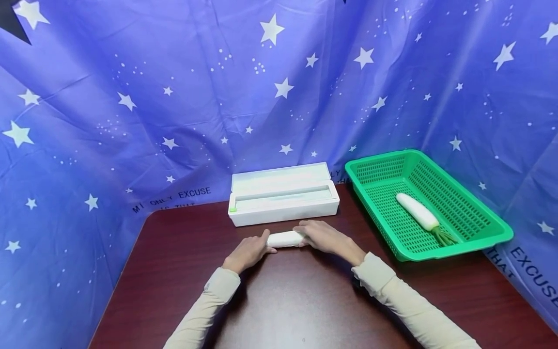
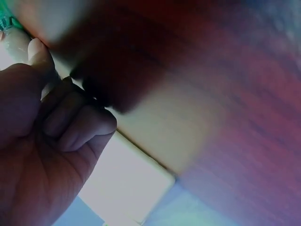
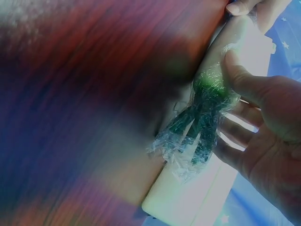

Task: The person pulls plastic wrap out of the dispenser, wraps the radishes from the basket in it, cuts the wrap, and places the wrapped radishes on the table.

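Both hands hold a white radish point(image 1: 284, 239) low over the table, lying roughly level in front of a white box. Clear plastic film covers it, bunched and crinkled around the green stalks point(image 3: 193, 127) in the right wrist view. My left hand point(image 1: 249, 251) grips the plain tapered end, thumb on the near side and the other fingers curled in the left wrist view. At the stalk end, my right hand point(image 1: 324, 236) grips the radish between thumb and fingers, and hides the stalks in the head view.
Right behind the hands stands the white plastic-wrap dispenser box point(image 1: 285, 213), its lid point(image 1: 281, 178) raised. To the right, a green basket point(image 1: 383, 223) contains another white radish point(image 1: 418, 212) with short stalks. A starry blue curtain point(image 1: 244, 97) borders the dark red table point(image 1: 174, 261).
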The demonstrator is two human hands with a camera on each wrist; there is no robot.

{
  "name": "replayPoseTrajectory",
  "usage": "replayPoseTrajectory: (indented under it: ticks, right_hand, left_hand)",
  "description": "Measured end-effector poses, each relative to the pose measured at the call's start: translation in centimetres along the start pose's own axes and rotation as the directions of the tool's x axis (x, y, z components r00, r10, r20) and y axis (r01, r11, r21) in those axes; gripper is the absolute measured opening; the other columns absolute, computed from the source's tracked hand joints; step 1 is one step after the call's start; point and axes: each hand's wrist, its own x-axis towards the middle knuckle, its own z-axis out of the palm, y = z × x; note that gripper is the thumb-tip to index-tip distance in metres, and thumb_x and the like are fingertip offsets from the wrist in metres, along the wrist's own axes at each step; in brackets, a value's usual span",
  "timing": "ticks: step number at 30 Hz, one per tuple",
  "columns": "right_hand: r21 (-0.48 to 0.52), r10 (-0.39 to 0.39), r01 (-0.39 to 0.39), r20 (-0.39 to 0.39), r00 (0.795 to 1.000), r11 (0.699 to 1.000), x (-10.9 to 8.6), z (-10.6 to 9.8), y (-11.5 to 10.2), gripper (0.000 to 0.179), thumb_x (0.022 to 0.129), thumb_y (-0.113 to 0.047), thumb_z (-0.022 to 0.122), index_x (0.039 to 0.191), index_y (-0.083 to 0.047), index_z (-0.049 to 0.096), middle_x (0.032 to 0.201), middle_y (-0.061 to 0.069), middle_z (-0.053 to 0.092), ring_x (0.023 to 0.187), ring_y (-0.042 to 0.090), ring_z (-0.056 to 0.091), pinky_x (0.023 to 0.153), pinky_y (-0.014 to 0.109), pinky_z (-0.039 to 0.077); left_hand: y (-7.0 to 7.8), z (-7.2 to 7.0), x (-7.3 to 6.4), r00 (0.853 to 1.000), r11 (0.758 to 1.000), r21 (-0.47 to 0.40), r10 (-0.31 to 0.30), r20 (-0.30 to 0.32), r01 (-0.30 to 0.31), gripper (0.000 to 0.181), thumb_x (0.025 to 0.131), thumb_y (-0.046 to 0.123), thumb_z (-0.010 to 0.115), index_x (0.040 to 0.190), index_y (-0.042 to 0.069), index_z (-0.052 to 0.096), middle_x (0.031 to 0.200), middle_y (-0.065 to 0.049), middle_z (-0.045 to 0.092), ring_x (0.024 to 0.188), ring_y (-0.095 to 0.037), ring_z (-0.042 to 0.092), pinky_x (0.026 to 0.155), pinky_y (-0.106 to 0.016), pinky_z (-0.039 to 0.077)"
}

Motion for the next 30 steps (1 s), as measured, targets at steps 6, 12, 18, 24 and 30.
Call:
replayPoseTrajectory:
  ticks: [6, 12, 18, 24, 30]
  right_hand:
    - [0.017, 0.016, -0.016, 0.019, 1.0, 1.0, 0.1, -0.2, 0.0, 0.02, 0.093, -0.019, 0.079, 0.104, -0.007, 0.069, 0.085, -0.001, 0.056, 0.07, 0.01, 0.049, 0.063, 0.029, 0.047]
    - [0.009, -0.002, 0.002, 0.021, 1.0, 1.0, 0.0, -0.3, -0.1, 0.019, 0.091, -0.018, 0.081, 0.101, -0.008, 0.068, 0.081, -0.002, 0.055, 0.069, 0.011, 0.049, 0.062, 0.029, 0.047]
    - [0.076, 0.078, -0.08, 0.039, 0.996, 0.994, -0.1, -0.1, -0.2, 0.039, 0.091, -0.018, 0.08, 0.125, -0.002, 0.068, 0.102, 0.005, 0.071, 0.085, 0.016, 0.064, 0.076, 0.036, 0.054]
    - [0.129, 0.142, -0.147, 0.041, 0.989, 0.981, -0.4, 0.1, 0.0, 0.033, 0.095, -0.02, 0.078, 0.121, -0.003, 0.066, 0.104, 0.004, 0.068, 0.087, 0.017, 0.06, 0.075, 0.033, 0.05]
    - [0.081, 0.17, -0.17, 0.016, 0.985, 0.982, -0.6, -0.2, 0.2, 0.035, 0.097, -0.021, 0.077, 0.125, -0.002, 0.069, 0.119, 0.009, 0.069, 0.103, 0.02, 0.063, 0.088, 0.04, 0.054]
  left_hand:
    - [0.2, -0.6, 0.2, 1.0, 0.998, 0.06, -0.007, 0.001, 0.007, 0.04, 0.096, 0.035, 0.074, 0.102, 0.005, 0.049, 0.072, -0.007, 0.06, 0.065, -0.028, 0.065, 0.058, -0.042, 0.052]
    - [1.8, -1.1, 0.8, 0.996, 0.992, 0.125, 0.037, -0.078, -0.027, 0.056, 0.081, 0.042, 0.086, 0.116, 0.007, 0.061, 0.104, -0.008, 0.059, 0.096, -0.029, 0.061, 0.078, -0.044, 0.05]
    - [3.9, -1.1, 1.8, 0.98, 0.98, 0.174, 0.124, -0.153, -0.097, 0.052, 0.082, 0.034, 0.087, 0.122, 0.011, 0.062, 0.11, -0.005, 0.065, 0.099, -0.026, 0.066, 0.078, -0.04, 0.052]
    - [4.4, -0.8, 2.2, 0.985, 0.981, 0.191, 0.077, -0.152, -0.047, 0.041, 0.084, 0.021, 0.088, 0.116, 0.009, 0.066, 0.107, -0.005, 0.069, 0.098, -0.025, 0.068, 0.078, -0.039, 0.053]
    - [4.5, -0.9, 2.8, 0.985, 0.979, 0.196, 0.087, -0.146, -0.058, 0.038, 0.083, 0.019, 0.089, 0.112, 0.006, 0.069, 0.108, -0.006, 0.068, 0.1, -0.025, 0.065, 0.081, -0.039, 0.053]
